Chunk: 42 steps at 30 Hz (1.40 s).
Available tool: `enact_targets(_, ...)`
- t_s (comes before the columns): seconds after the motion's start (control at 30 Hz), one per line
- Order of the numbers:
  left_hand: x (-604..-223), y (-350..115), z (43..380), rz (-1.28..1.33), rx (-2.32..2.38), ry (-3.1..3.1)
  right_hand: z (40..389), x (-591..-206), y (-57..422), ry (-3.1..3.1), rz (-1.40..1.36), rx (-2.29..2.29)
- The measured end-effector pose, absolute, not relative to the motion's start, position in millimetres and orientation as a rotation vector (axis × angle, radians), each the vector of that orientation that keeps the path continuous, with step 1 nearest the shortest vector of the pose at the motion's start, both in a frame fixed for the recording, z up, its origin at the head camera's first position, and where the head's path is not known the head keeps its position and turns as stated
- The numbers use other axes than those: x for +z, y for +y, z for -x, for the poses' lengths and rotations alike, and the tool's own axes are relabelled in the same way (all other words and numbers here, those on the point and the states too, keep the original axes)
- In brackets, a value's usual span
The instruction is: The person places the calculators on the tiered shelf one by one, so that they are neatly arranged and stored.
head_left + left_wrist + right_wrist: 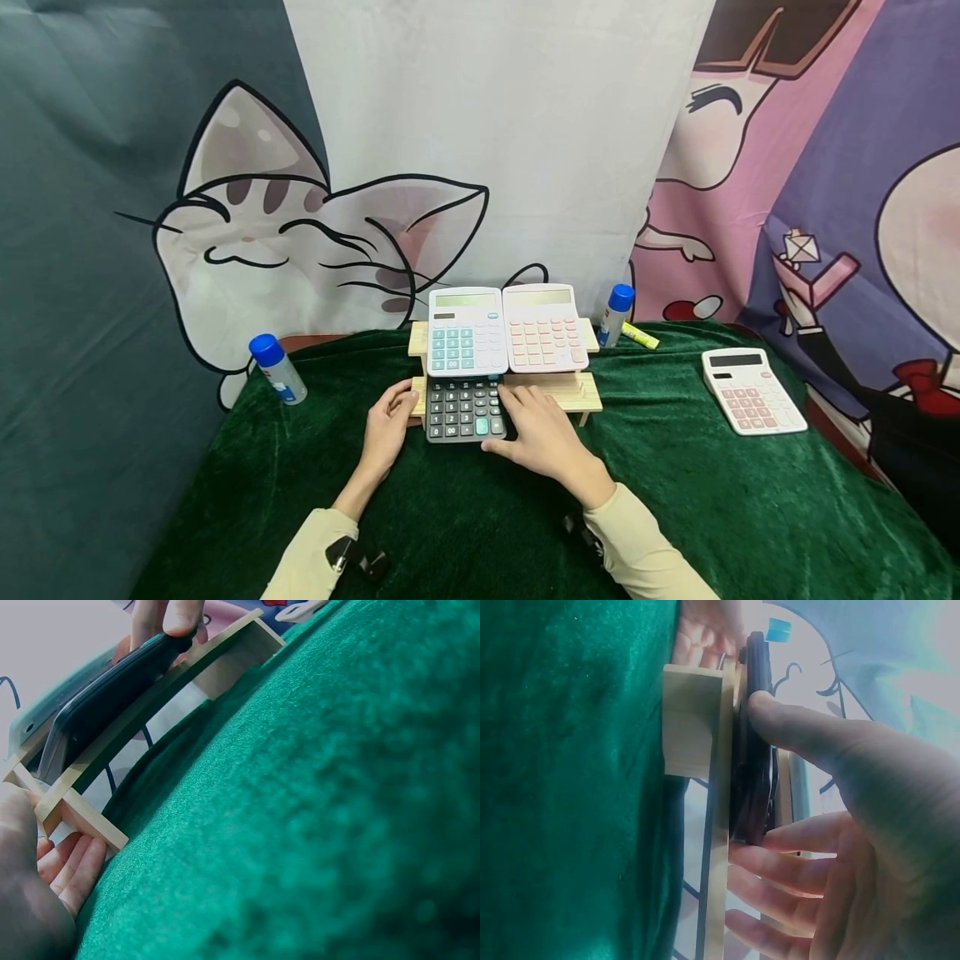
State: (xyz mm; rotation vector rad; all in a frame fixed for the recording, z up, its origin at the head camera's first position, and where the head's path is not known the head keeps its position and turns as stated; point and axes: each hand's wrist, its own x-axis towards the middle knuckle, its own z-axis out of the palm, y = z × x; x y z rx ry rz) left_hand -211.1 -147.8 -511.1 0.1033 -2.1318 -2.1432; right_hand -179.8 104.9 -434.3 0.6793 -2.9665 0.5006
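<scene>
A two-tier wooden stand (558, 388) stands on the green cloth. On its lower tier leans a black calculator (453, 408), tilted back with its keys facing up. My right hand (542, 433) holds it at the right side, thumb on the front edge and fingers along the side, as the right wrist view shows. At the stand's left end, my left hand (386, 423) grips the wooden end piece (94, 817), fingers curled under it. Side by side on the upper tier rest a white calculator with teal keys (465, 333) and a white one with pink-edged keys (545, 333).
Another white calculator with pink keys (752, 392) lies on the cloth (675, 500) at the right. Blue-capped bottles stand at the left (278, 370) and behind the stand's right end (617, 317). Beside the latter lies a yellow tube (640, 336). A printed curtain (510, 142) hangs behind.
</scene>
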Motion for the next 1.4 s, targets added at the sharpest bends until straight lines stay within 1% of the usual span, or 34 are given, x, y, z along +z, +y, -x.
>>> enact_targets(0.27, -511, -149, 211, -0.113, -2.129, -2.131, 181, -433, 108, -2.975, -0.713, 0.525)
enact_targets(0.67, -511, -147, 209, -0.127, -2.092, -2.177, 179, -424, 130, -2.931, -0.781, 0.658)
enact_targets(0.83, -510, -148, 210, -0.133, -2.094, -2.174, 182, -413, 156, -2.769, -0.834, 0.785)
enact_targets(0.97, -510, -148, 210, -0.131, -2.099, -2.165, 186, -403, 182, -2.618, -0.789, 0.888)
enact_targets(1.1, -510, -148, 211, -0.120, -2.107, -2.155, 189, -397, 207, -2.496, -0.744, 0.872)
enact_targets(1.23, -511, -148, 212, -0.120, -2.108, -2.146, 195, -400, 234, -2.402, -0.682, 0.868)
enact_targets(1.4, -512, -148, 212, -0.123, -2.103, -2.149, 204, -413, 271, -2.326, -0.561, 0.943)
